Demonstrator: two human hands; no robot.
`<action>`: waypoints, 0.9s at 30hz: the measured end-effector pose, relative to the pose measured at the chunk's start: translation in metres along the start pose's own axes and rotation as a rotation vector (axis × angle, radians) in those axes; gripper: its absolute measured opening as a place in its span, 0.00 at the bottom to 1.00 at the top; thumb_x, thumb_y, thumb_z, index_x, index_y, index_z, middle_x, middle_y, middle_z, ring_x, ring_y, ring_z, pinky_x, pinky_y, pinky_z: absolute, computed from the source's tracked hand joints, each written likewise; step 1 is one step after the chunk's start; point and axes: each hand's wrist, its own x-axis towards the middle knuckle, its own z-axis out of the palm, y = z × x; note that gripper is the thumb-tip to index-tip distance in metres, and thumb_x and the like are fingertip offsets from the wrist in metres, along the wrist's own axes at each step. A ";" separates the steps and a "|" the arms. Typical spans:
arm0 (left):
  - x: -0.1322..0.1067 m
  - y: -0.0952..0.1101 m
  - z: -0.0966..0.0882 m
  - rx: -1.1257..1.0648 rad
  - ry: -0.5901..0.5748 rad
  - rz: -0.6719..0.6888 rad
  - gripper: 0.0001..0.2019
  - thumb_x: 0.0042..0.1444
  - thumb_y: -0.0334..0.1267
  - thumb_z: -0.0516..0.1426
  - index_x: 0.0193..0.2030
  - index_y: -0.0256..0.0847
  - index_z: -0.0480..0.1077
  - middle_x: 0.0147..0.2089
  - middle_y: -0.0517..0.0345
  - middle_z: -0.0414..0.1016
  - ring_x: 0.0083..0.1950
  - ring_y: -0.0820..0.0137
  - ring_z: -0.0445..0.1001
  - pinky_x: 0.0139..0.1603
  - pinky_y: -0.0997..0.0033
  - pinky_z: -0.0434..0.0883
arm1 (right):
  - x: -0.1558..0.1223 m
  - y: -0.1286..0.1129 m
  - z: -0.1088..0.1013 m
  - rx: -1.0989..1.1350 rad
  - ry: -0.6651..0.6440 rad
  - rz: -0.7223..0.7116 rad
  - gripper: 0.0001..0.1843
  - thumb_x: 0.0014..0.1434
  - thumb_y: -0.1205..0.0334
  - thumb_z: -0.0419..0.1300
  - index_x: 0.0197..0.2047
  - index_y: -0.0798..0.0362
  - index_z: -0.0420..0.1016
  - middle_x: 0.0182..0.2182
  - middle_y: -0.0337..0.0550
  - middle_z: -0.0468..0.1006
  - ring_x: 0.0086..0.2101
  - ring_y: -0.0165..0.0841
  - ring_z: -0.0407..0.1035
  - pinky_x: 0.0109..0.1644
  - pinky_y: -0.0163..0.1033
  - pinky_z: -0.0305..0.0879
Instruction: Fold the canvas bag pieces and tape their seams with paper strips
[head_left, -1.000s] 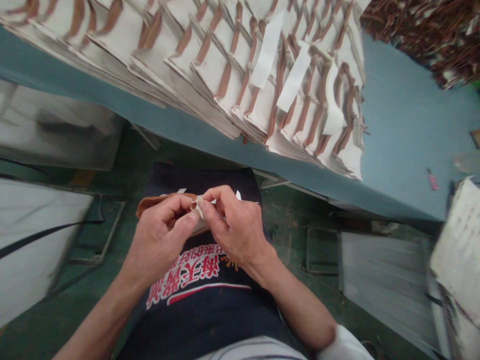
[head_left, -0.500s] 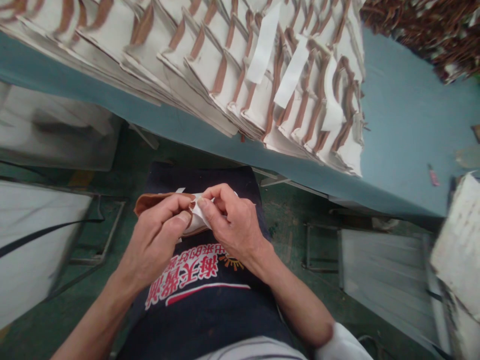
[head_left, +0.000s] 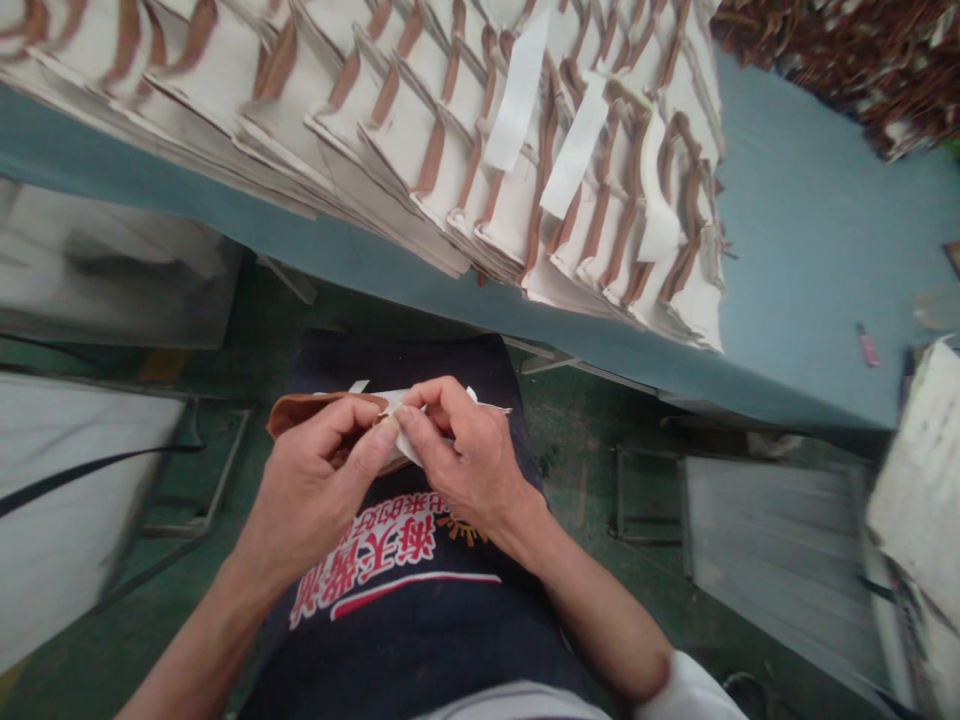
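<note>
Over my lap I hold a small brown leather piece (head_left: 296, 410) with a white paper backing. My left hand (head_left: 315, 480) grips it from the left, thumb and fingers closed on its edge. My right hand (head_left: 465, 460) pinches the white backing at the same spot, fingertips touching those of the left hand. A dark blue apron (head_left: 405, 590) with red and white print lies under both hands. Most of the piece is hidden by my fingers.
A blue-grey table (head_left: 795, 260) runs across the top, carrying overlapping rows of several white and brown cut pieces (head_left: 465, 150). A brown heap (head_left: 847, 60) lies at the far right corner. White sacks (head_left: 67, 500) stand at the left, white sheets (head_left: 915, 520) at the right.
My hands stay in the same place over my lap. The fingertips have shifted slightly on the white backing; the view has drifted a little.
</note>
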 end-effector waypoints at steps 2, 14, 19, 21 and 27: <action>-0.002 -0.001 0.000 0.007 0.019 0.020 0.12 0.66 0.44 0.62 0.33 0.43 0.80 0.32 0.59 0.85 0.29 0.68 0.80 0.30 0.74 0.77 | -0.001 0.000 0.000 0.017 -0.012 -0.014 0.16 0.78 0.47 0.58 0.47 0.48 0.80 0.27 0.34 0.78 0.26 0.31 0.70 0.35 0.36 0.62; -0.012 -0.010 -0.005 0.132 0.088 0.010 0.12 0.67 0.47 0.63 0.38 0.44 0.84 0.38 0.56 0.91 0.33 0.63 0.86 0.35 0.70 0.81 | -0.001 -0.005 -0.005 0.035 -0.039 -0.047 0.15 0.77 0.51 0.59 0.47 0.49 0.84 0.24 0.32 0.75 0.23 0.29 0.64 0.36 0.35 0.64; -0.011 -0.011 -0.003 0.115 0.061 0.015 0.12 0.68 0.47 0.62 0.41 0.46 0.86 0.36 0.58 0.91 0.31 0.65 0.85 0.32 0.73 0.79 | -0.001 -0.006 -0.005 0.045 -0.023 -0.032 0.15 0.76 0.50 0.60 0.46 0.48 0.85 0.23 0.33 0.75 0.24 0.30 0.67 0.36 0.36 0.64; -0.011 -0.012 -0.002 0.119 0.063 0.029 0.12 0.68 0.47 0.62 0.40 0.46 0.86 0.36 0.60 0.91 0.31 0.66 0.85 0.31 0.75 0.78 | 0.000 -0.006 -0.004 0.057 -0.020 -0.016 0.14 0.75 0.50 0.60 0.45 0.48 0.85 0.23 0.33 0.75 0.25 0.29 0.68 0.35 0.36 0.63; -0.014 -0.018 -0.001 0.160 0.137 0.092 0.11 0.69 0.44 0.61 0.39 0.45 0.84 0.36 0.62 0.89 0.30 0.70 0.83 0.30 0.77 0.76 | 0.006 -0.011 -0.006 0.104 -0.086 0.095 0.11 0.71 0.51 0.64 0.47 0.48 0.82 0.20 0.27 0.68 0.23 0.28 0.64 0.33 0.36 0.56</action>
